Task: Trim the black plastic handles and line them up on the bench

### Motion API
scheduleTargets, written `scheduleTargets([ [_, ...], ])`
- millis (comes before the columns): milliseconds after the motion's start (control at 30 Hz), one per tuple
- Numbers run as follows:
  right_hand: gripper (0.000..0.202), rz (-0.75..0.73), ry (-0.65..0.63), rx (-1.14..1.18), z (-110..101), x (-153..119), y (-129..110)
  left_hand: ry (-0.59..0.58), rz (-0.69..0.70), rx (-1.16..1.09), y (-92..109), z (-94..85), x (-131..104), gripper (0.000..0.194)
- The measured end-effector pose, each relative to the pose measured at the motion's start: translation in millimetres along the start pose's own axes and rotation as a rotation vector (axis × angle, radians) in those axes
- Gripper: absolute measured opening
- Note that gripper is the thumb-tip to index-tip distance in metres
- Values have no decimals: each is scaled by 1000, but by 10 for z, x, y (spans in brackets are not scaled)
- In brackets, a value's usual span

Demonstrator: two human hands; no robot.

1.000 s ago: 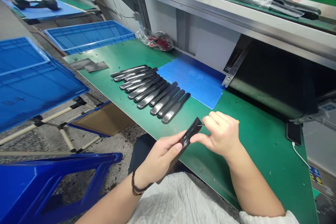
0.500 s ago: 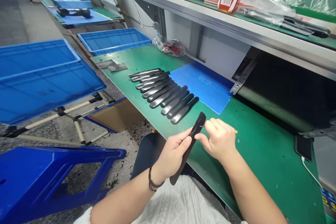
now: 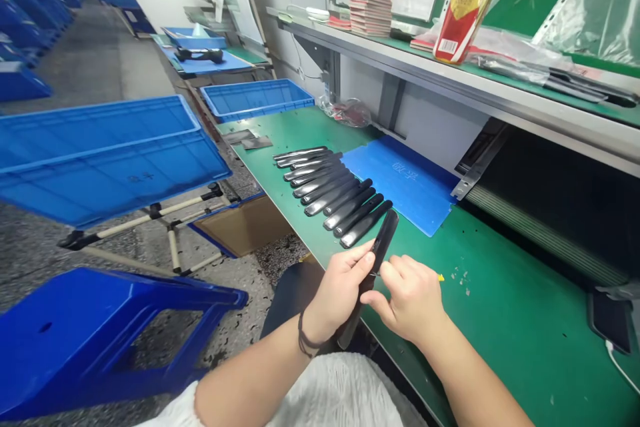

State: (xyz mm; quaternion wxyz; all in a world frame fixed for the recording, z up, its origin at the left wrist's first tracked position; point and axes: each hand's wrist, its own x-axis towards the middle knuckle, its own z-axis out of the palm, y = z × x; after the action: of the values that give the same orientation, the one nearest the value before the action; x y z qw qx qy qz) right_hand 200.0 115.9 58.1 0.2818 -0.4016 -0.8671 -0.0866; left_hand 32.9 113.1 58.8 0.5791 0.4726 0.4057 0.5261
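Observation:
My left hand [image 3: 343, 287] is wrapped round a long black strip-shaped part [image 3: 386, 232], which slants up and away over the table's front edge. Against the middle of that part, my right hand [image 3: 413, 290] is closed on a small tool with a yellow end [image 3: 441, 277] and a thin metal tip. Its thumb touches the side of the black part. Beyond my hands, several similar glossy black parts [image 3: 325, 193] lie side by side in a slanting row on the green table [image 3: 500, 320].
A blue sheet [image 3: 400, 177] lies behind the row. Grey flat pieces [image 3: 250, 139] rest at the table's far left. Above runs a shelf with a red and yellow carton [image 3: 467, 7]. A phone [image 3: 609, 320] is at the right; blue crates [image 3: 115, 160] and a blue stool [image 3: 65, 327] stand left.
The camera view has tilted up and turned left. My right hand has moved down along the black part, nearer my left hand, with the yellow end of the tool now showing more.

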Motion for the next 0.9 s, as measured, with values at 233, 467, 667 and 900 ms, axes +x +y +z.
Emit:
scheduleTargets([
  [233,66,-50,28,-36,65,11,-5,32,-43,-35,17,7,17,39],
  [467,66,5,25,-39,171,-12,20,58,-101,-70,-10,-3,135,36],
  [667,65,25,12,-47,193,-22,27,108,-136,-59,-71,16,166,35],
  [900,65,9,21,-23,156,-33,-21,137,-80,-69,-32,40,131,35],
])
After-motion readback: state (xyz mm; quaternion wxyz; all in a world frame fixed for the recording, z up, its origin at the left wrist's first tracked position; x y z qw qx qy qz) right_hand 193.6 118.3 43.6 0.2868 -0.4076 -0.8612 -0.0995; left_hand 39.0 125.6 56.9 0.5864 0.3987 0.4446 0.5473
